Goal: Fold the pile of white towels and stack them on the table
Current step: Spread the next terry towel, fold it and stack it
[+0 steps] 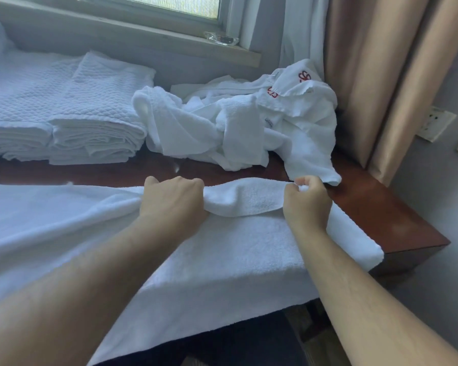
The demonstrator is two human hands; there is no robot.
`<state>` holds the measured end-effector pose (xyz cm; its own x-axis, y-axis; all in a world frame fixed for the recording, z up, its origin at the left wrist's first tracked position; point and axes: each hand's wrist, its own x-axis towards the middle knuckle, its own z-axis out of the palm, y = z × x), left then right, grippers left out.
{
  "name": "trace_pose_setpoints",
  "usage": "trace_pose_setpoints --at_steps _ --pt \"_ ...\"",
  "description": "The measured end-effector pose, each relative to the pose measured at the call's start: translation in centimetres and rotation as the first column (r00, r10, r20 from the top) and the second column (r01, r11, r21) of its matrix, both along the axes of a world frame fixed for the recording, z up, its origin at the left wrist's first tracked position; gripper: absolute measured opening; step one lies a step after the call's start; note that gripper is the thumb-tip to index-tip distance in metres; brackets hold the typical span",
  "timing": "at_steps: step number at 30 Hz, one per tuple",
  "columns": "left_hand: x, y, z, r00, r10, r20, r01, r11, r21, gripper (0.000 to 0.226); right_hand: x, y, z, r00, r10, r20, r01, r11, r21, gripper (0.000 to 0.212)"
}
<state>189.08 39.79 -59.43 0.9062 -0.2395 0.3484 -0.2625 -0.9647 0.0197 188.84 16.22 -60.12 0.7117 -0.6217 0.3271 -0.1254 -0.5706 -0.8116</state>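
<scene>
Terry cloth fills the head view: a large white bath towel (222,249) lies spread over the reddish wooden table (381,217), its near edge hanging off toward 6 o'clock. Both hands hold its far edge, where the cloth is rolled up into a soft ridge. The left hand (173,200) is fisted around the ridge near centre; the right hand (307,202), at 3 o'clock from it, pinches the corner in curled fingers. At 12 o'clock from the hands sits a crumpled pile of unfolded towels (236,128), one piece bearing red embroidery. At 10 o'clock, two stacks of folded towels (72,120) with a quilted, waffle-like weave stand side by side and touching. A tan curtain (376,75) hangs at 2 o'clock, beside a window sill (169,40).
</scene>
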Motion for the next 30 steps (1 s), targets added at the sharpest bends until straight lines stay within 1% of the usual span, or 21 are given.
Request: trace_pose_setpoints --at_steps 2,3,4,6,8,9,11,12,13,14,15,16,17,18,19,20,21,23,25,28,30 --pt "-1.0 -1.0 -0.4 0.997 0.081 -0.007 -0.081 0.995 -0.058 0.008 0.6 -0.9 -0.1 1.000 -0.001 -0.015 0.002 0.997 0.077 0.005" --pt "-1.4 -1.2 -0.7 0.995 0.097 0.000 -0.097 0.991 -0.090 0.005 0.9 -1.4 0.1 0.999 0.011 -0.040 -0.005 0.990 0.139 0.009" --pt "-1.8 -1.3 -1.0 0.995 0.096 0.013 -0.094 0.988 -0.121 0.003 1.3 -2.0 0.5 0.996 0.028 -0.081 -0.011 0.977 0.212 0.020" --pt "-2.2 -1.2 -1.6 0.997 0.048 0.064 -0.034 0.981 -0.193 0.005 1.7 -3.1 1.1 0.982 0.078 -0.174 -0.019 0.949 0.316 0.044" --pt "-2.4 -1.1 -1.7 0.982 -0.061 0.178 0.106 0.960 -0.259 0.012 2.0 -3.9 1.2 0.971 0.070 -0.227 -0.002 0.958 0.286 0.051" --pt "-2.5 -1.1 -1.6 0.960 -0.138 0.244 0.204 0.941 -0.271 0.014 1.8 -3.9 1.1 0.982 0.034 -0.185 0.015 0.966 0.257 0.051" --pt "-3.0 -1.4 -1.1 0.883 -0.321 0.342 0.412 0.881 -0.235 0.019 1.2 -3.6 0.6 0.996 -0.081 0.045 0.067 0.964 0.259 0.050" --pt "-3.3 -1.6 -0.9 0.841 -0.399 0.365 0.491 0.847 -0.206 0.019 0.7 -3.3 0.5 0.975 -0.136 0.178 0.078 0.951 0.299 0.052" --pt "-3.5 -1.7 -0.7 0.814 -0.453 0.364 0.540 0.821 -0.185 0.020 0.3 -3.3 0.6 0.944 -0.183 0.275 0.076 0.930 0.359 0.053" --pt "-3.7 -1.7 -0.6 0.806 -0.484 0.341 0.559 0.811 -0.172 0.023 0.2 -3.6 0.7 0.928 -0.216 0.304 0.066 0.897 0.436 0.052" --pt "-3.9 -1.6 -0.5 0.812 -0.499 0.304 0.561 0.811 -0.166 0.029 0.2 -4.1 0.7 0.936 -0.212 0.280 0.053 0.873 0.485 0.048" --pt "-3.9 -1.5 -0.6 0.822 -0.508 0.256 0.555 0.815 -0.166 0.033 0.4 -4.7 0.9 0.964 -0.174 0.199 0.057 0.872 0.485 0.037" --pt "-3.8 -1.5 -0.6 0.834 -0.513 0.204 0.546 0.821 -0.169 0.034 0.4 -5.1 1.2 0.990 -0.119 0.074 0.076 0.898 0.433 0.024" --pt "-3.7 -1.5 -0.7 0.844 -0.516 0.149 0.536 0.827 -0.170 0.032 0.2 -5.5 1.3 0.997 -0.070 -0.045 0.081 0.944 0.319 0.019" --pt "-3.6 -1.5 -0.8 0.849 -0.517 0.109 0.528 0.832 -0.167 0.030 0.0 -5.9 1.3 0.992 -0.041 -0.117 0.063 0.980 0.189 0.017" --pt "-3.4 -1.4 -0.9 0.849 -0.521 0.091 0.529 0.832 -0.169 0.031 -0.2 -6.3 1.0 0.992 -0.039 -0.121 0.051 0.994 0.092 0.012" --pt "-3.3 -1.3 -0.8 0.844 -0.530 0.083 0.536 0.826 -0.174 0.031 -0.7 -6.6 0.6 0.994 -0.049 -0.102 0.053 0.998 0.033 0.005" --pt "-3.0 -1.0 -0.8 0.832 -0.548 0.081 0.553 0.812 -0.185 0.032 -1.1 -6.7 0.0 0.996 -0.094 -0.010 0.094 0.995 0.027 0.007" --pt "-2.2 -0.3 -0.7 0.832 -0.549 0.083 0.554 0.811 -0.187 0.030 -0.5 -6.5 -0.1 0.992 -0.116 0.050 0.111 0.989 0.094 0.009" --pt "-0.7 0.5 -0.2 0.852 -0.521 0.058 0.523 0.840 -0.146 0.031 0.8 -5.4 0.7 0.994 -0.099 0.039 0.091 0.981 0.172 0.014" --pt "0.1 0.6 0.0 0.860 -0.509 0.045 0.511 0.852 -0.116 0.026 2.0 -5.0 1.4 0.998 -0.040 -0.043 0.049 0.966 0.255 0.028"
